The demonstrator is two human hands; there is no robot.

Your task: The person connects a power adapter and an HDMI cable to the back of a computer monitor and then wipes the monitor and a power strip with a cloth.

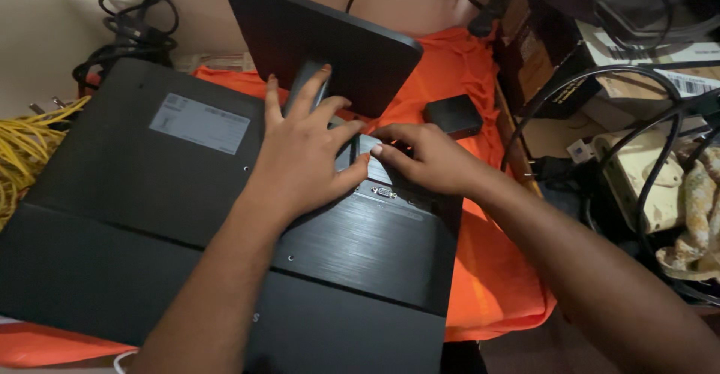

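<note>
Where the grey label (199,124) sits, both hands' (300,157) fingers spread, ungripping, on the monitor back (135,194).

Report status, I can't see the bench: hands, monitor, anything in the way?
Left hand flat on the stand neck. Right hand fingertips at the port recess. Monitor face down on orange cloth. Small black box close by.

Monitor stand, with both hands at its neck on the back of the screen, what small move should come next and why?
Probably keep the left hand pressed on the stand neck and work the right hand fingertips at the joint. The monitor lies face down on the orange cloth, the stand base tilts up, and the joint itself is hidden under the fingers, so feel before pulling.
</note>
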